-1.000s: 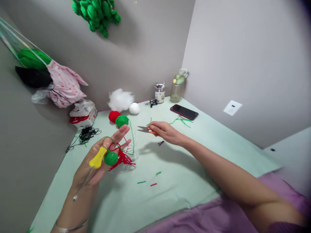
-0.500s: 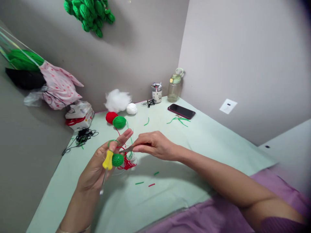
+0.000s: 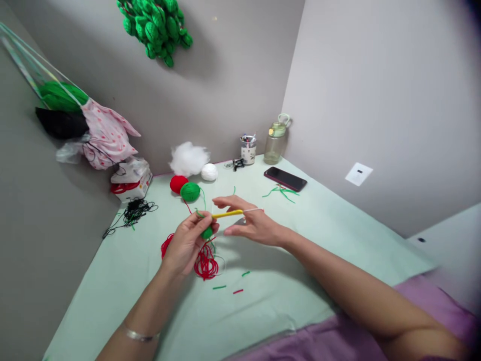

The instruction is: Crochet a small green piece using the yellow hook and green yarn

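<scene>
My left hand (image 3: 190, 238) pinched the green piece (image 3: 207, 232); my right hand (image 3: 256, 223) spread by the yellow hook (image 3: 227, 214). Grasping it seemed underway, needing closure.

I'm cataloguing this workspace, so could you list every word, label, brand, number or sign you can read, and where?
No text is readable.
Pen cup: dark marks on a pale label, too small to read.
Box at left: printing, too blurred to read.
Yellow handle: no lettering visible.
Phone: dark screen, no text visible.
</scene>
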The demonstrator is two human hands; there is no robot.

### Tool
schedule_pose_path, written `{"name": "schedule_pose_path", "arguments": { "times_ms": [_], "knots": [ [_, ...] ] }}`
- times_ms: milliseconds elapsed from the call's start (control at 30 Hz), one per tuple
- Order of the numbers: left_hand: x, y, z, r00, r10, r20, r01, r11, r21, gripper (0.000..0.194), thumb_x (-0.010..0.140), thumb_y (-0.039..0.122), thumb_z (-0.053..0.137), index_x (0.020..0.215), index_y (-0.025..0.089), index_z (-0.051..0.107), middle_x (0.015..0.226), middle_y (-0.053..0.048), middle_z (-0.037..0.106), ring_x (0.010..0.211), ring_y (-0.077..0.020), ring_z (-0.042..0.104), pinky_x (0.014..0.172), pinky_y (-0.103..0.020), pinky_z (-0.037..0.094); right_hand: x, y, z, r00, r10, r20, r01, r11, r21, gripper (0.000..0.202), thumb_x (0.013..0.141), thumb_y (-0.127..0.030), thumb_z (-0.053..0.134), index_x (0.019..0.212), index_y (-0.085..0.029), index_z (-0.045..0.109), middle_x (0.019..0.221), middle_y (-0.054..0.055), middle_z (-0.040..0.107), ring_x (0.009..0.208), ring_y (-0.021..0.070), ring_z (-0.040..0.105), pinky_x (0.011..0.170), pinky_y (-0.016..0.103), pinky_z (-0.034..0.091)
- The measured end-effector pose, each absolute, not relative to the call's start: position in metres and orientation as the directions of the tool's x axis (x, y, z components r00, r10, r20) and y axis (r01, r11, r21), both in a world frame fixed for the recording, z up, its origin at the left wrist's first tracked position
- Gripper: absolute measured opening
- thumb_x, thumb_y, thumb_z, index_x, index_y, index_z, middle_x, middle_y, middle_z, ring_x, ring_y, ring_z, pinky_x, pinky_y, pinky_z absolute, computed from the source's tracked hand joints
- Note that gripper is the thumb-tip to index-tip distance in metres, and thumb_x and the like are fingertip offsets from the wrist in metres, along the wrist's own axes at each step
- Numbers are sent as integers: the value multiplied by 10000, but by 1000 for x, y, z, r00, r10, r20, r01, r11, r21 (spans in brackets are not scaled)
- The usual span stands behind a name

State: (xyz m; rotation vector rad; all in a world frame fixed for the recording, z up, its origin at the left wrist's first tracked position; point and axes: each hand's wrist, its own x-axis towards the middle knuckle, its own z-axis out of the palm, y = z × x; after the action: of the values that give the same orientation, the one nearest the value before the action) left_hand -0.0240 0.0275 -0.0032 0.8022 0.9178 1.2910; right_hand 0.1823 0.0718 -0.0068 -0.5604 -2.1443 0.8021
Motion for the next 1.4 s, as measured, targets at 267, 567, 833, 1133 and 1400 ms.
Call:
{"name": "schedule_pose_path", "arguments": {
  "times_ms": [267,567,833,1133,1400],
  "knots": [
    [-10,20,-27,43,996,-76,-205,83,975,507,713,322,910,1160,198,708,680,47,679,653,-125,607,665,-228,467,198,92,-7,-231,650,723,368,747,-554,310,1074,-312,454,1172,-213,731,1051,108,770,1011,253,662,1025,480,481],
    [-17,15,-30,-78,994,72,46,-68,997,225,796,320,806,996,231,752,797,14,696,760,-164,609,755,-279,469,172,69,-11,-575,808,129,144,255,-956,403,958,-527,666,888,-140,753,741,17,681,614,119,483,601,267,374],
    [-24,16,-27,-41,994,99,136,-92,986,74,799,304,739,766,238,746,836,-21,723,799,-205,604,768,-310,468,163,69,-15,-554,832,4,22,19,-1000,416,847,-576,709,803,-163,701,503,-117,324,494,81,231,499,259,174],
    [-29,20,-35,90,993,-74,-109,84,991,93,794,260,612,714,214,613,565,57,518,462,-101,429,491,-233,355,155,59,-10,-568,823,-24,-147,-130,-981,437,754,-575,814,715,-172,650,467,-135,264,469,58,143,500,263,110],
    [-28,13,-26,234,963,-135,-327,209,922,302,899,461,728,963,169,775,824,-21,648,543,-77,500,503,-210,417,162,79,-22,-524,851,-26,-258,-188,-948,428,814,-544,826,719,-165,652,675,-14,592,559,75,396,497,213,254]
  ]
}}
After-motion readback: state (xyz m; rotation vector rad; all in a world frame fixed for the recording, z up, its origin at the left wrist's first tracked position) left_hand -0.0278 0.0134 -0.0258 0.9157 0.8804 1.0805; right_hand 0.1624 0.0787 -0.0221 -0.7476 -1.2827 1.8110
